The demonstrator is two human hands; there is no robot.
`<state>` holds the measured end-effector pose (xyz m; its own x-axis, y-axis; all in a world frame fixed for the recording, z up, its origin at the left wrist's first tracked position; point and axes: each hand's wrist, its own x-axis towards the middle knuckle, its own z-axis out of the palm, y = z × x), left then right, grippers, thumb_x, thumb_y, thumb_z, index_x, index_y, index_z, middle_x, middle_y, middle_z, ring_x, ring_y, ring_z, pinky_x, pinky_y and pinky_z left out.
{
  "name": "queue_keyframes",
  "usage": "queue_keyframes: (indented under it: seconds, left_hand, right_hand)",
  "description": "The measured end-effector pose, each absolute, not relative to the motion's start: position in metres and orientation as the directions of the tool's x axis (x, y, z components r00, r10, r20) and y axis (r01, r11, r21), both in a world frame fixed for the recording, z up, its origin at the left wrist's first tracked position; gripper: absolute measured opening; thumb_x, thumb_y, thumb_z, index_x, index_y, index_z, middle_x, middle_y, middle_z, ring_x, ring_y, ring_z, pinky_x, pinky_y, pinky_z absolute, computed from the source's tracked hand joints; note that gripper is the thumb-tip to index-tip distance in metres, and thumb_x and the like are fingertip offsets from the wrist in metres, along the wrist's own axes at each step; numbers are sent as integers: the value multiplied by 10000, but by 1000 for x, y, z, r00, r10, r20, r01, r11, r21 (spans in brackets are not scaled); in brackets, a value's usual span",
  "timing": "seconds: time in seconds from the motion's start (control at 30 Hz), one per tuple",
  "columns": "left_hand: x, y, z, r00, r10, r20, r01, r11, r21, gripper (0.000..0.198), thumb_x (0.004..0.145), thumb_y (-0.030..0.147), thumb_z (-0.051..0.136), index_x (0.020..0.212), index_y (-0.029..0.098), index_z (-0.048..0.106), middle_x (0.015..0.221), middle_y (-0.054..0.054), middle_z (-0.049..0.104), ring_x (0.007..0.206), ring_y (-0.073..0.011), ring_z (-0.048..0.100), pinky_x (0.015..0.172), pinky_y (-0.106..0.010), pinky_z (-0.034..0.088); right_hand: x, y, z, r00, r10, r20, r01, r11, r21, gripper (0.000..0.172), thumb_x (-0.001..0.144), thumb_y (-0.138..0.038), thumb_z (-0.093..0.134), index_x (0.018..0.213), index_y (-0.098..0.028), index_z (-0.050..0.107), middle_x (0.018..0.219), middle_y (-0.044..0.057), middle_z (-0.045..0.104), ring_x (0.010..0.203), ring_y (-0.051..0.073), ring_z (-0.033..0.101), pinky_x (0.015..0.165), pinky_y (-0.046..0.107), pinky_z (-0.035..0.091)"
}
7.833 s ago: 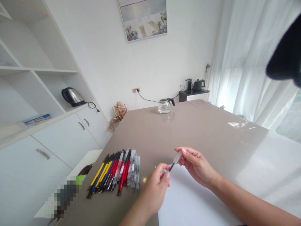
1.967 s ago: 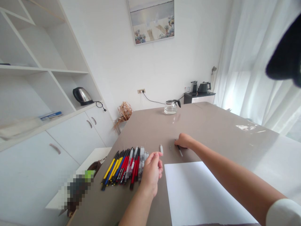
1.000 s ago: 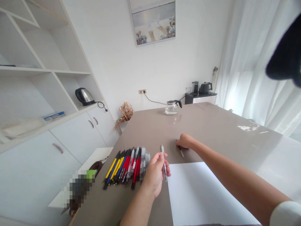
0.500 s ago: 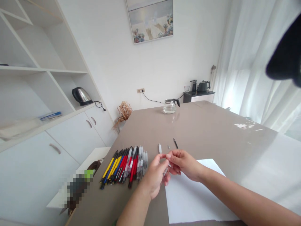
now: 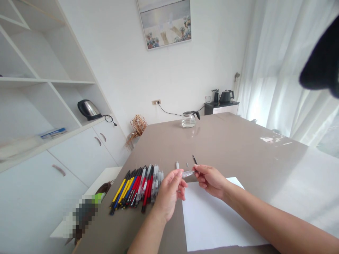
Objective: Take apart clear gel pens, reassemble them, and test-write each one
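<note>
The left hand (image 5: 171, 194) pinches one end of a clear pen piece (image 5: 188, 173) between thumb and finger, and its other fingers are curled loosely. The right hand (image 5: 212, 180) pinches the opposite end with the fingertips, so the piece lies almost level between the two hands — it is above the table (image 5: 225, 141), near the far edge of a white sheet of paper (image 5: 212, 222). Whether something is inside this piece, I cannot tell.

On the table, just beyond the hands, there are a whitish pen part (image 5: 177, 165), a very small metal-looking part (image 5: 187, 164) and a thin black stick (image 5: 194, 159). To the left of the left hand many pens (image 5: 135, 188) lie side by side — yellow, blue, red, black and clear ones.
</note>
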<state>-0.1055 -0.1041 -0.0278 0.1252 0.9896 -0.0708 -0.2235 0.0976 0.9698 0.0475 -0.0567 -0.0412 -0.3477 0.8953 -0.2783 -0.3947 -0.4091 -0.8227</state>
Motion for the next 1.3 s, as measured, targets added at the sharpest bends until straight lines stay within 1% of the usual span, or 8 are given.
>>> queue_keyframes:
  seconds: [0.13,0.2,0.3,0.43,0.63,0.93,1.1,1.3]
  left_hand:
    - [-107,-102,-34,137,987,-79,-66,89,994,374,680,416,548,926,134,551,631,6,506,452,-58,427,431,-191,355]
    - [-108,-101,-37,138,987,-84,-8,86,996,339,690,403,538,888,130,571,628,6,503,434,-52,411,423,-192,345]
    - [-109,-100,-39,91,993,-72,33,69,997,323,702,392,521,874,127,586,611,12,493,417,-47,388,411,-189,320]
    - [-111,-98,-40,-23,999,-36,29,37,999,345,679,384,549,914,135,596,549,29,468,427,-56,378,422,-189,307]
    - [-113,-96,-40,-130,991,24,38,-19,999,361,650,396,577,914,151,607,656,-7,552,461,-66,426,446,-197,326]
    - [-109,-103,-29,-69,991,111,58,-107,993,318,702,379,535,926,162,592,631,12,515,481,-73,436,480,-209,357]
    - [-108,-102,-30,-87,988,126,46,-122,991,310,714,397,520,903,161,582,598,27,485,483,-73,434,481,-208,362]
    - [-110,-97,-32,-135,985,106,69,-97,993,324,714,418,508,880,147,573,621,22,468,486,-66,415,458,-197,365]
  right_hand:
    - [47,-59,-38,-352,910,-219,-246,-316,-916,252,675,-376,570,618,-152,470,476,-64,329,404,33,230,375,188,169]
    - [48,-59,-36,-362,907,-217,-242,-316,-917,264,675,-400,564,638,-149,489,475,-67,326,403,32,220,378,189,161]
    - [49,-60,-34,-392,889,-237,-304,-368,-879,235,701,-380,538,723,-146,524,528,-48,393,410,33,252,380,187,179]
    - [49,-60,-36,-425,870,-249,-381,-421,-823,109,695,-237,541,748,-142,536,573,-25,456,431,42,319,388,187,239]
    - [48,-58,-42,-450,857,-252,-408,-448,-795,65,697,-171,520,744,-134,547,598,-2,496,458,54,383,412,190,318]
    - [44,-62,-46,-534,802,-266,-375,-507,-776,57,707,-164,532,747,-123,539,624,3,522,464,50,427,427,180,361]
    - [43,-63,-50,-586,759,-284,-364,-559,-745,53,717,-172,534,712,-119,533,616,2,527,457,43,433,426,169,363]
    - [44,-63,-49,-567,768,-298,-374,-562,-738,96,726,-184,514,762,-106,557,643,16,541,480,47,445,444,169,381]
